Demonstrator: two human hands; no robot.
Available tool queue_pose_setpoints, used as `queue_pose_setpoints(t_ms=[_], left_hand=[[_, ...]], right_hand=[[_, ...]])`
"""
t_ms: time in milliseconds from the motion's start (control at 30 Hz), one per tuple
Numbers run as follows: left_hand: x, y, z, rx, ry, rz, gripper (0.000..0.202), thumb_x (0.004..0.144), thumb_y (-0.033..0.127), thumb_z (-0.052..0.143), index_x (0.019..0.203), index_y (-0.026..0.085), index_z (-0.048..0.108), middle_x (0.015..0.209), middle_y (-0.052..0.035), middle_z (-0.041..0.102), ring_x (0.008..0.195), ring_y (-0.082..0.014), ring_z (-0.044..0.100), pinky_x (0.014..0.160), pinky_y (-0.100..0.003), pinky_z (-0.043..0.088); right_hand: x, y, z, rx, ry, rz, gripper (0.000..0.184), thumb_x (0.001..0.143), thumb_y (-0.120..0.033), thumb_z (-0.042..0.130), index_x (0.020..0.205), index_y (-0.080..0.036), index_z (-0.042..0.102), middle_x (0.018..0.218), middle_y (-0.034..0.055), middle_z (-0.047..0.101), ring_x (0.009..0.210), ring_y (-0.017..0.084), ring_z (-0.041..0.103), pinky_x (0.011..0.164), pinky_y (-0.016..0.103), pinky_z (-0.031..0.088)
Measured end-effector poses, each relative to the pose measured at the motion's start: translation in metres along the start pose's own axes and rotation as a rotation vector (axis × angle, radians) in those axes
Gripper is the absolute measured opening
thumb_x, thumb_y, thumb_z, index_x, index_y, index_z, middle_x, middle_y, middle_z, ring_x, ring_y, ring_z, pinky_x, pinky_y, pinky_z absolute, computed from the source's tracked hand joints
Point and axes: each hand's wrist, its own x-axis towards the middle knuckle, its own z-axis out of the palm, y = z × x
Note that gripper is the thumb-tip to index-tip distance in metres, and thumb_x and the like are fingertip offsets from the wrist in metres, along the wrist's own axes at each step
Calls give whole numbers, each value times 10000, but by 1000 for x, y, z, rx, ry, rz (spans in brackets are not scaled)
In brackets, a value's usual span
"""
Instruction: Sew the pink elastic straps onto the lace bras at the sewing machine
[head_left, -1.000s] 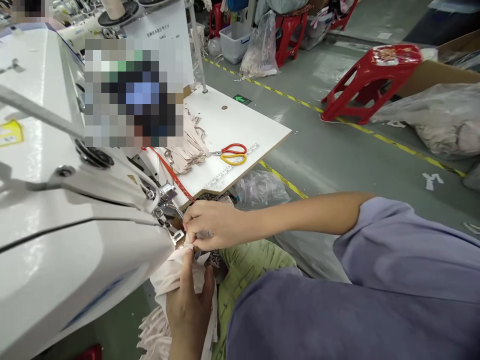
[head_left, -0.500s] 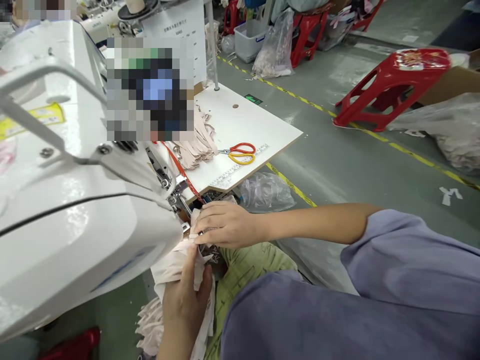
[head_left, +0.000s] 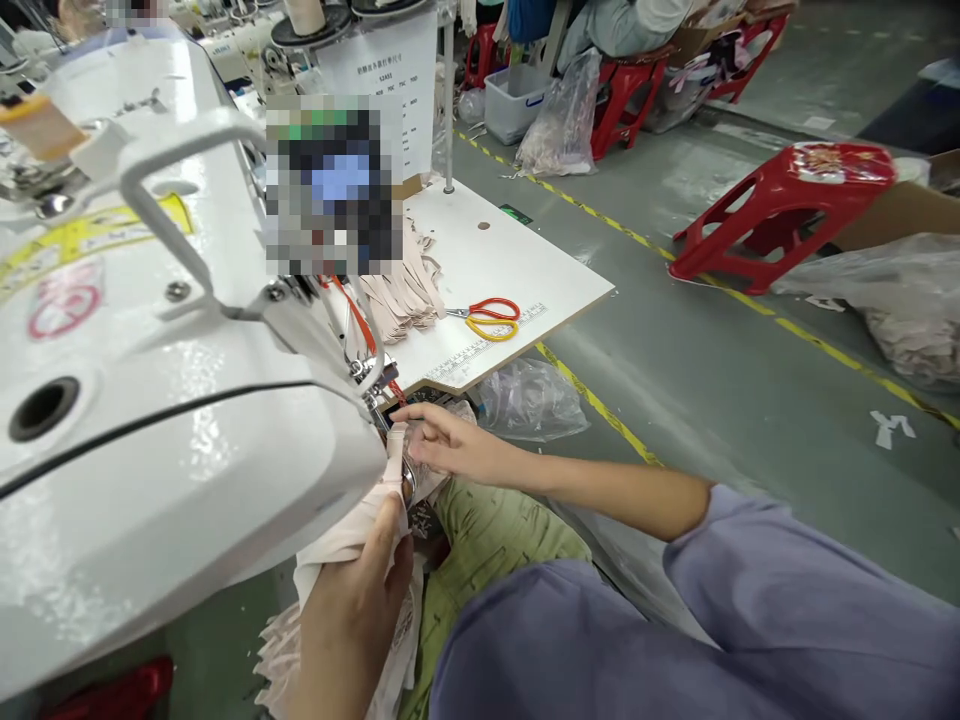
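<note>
My left hand (head_left: 352, 610) grips a pale pink fabric piece (head_left: 341, 540) from below, right at the front of a white sewing machine (head_left: 150, 420). My right hand (head_left: 450, 447) reaches in from the right, its fingers pinched on the fabric's edge beside the machine's metal presser foot (head_left: 375, 385). More pink fabric (head_left: 277, 655) hangs down below my left hand. The needle area is partly hidden behind the machine head.
A white table (head_left: 510, 260) carries a stack of pink strips (head_left: 405, 290) and red and yellow scissors (head_left: 487, 317). A plastic bag (head_left: 529, 400) lies under its edge. A tipped red stool (head_left: 780, 205), more bagged fabric (head_left: 900, 300) and a seated person (head_left: 622, 20) are on the floor beyond.
My view has shifted up and left over the machine. My right hand has moved a little up towards the presser foot, and my left hand has slid lower on the fabric.
</note>
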Motion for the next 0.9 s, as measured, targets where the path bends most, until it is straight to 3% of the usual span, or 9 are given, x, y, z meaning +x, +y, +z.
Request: queue_pose_setpoints(t_ms=[100,200,300,400,533,700,900], left_hand=[[2,13,-1,-6,15,-94,436,957,291,529,1381,197,497,1122,-122,740,949,-265,727,689,-297,555],[4,20,-1,28,62,-158,456,938,317,561,1368,174,512,1103,-143,739,883,-281,730,668,-327,549],[5,22,1,62,60,-208,479,926,346,580,1366,167,520,1015,-144,749,833,-292,729,655,-345,546],[6,22,3,76,85,-225,488,918,368,591,1351,151,533,1051,-172,733,898,-308,720,663,-345,548],[10,21,3,80,91,-240,508,916,398,591,1356,154,525,1048,-173,729,929,-312,710,566,-306,508],[11,22,4,61,103,-232,535,918,373,597,1399,169,482,834,-101,733,859,-298,715,616,-323,511],[8,23,8,22,77,-263,552,933,384,575,1426,163,459,751,-78,718,752,-279,710,563,-317,470]], right_hand=[[23,6,9,61,104,-22,436,928,-404,588,1295,-194,479,910,5,515,683,101,474,616,229,429],[44,4,14,-130,206,-162,308,866,-295,658,1142,-183,576,946,22,505,763,133,482,712,274,451],[59,1,14,-312,204,-279,262,837,-200,648,1092,-182,587,1026,49,548,901,181,519,838,327,465],[67,4,12,-394,185,-323,270,824,-179,625,1089,-192,575,1105,68,564,1054,221,529,921,356,461],[71,8,12,-472,172,-288,228,832,-217,598,1055,-204,556,1110,76,557,1042,227,558,870,347,490],[74,12,13,-552,172,-291,190,844,-225,565,1028,-195,527,1111,93,562,1046,234,558,861,348,498],[75,12,13,-527,187,-318,235,827,-190,585,1055,-186,531,1111,96,565,1046,234,567,869,348,495]])
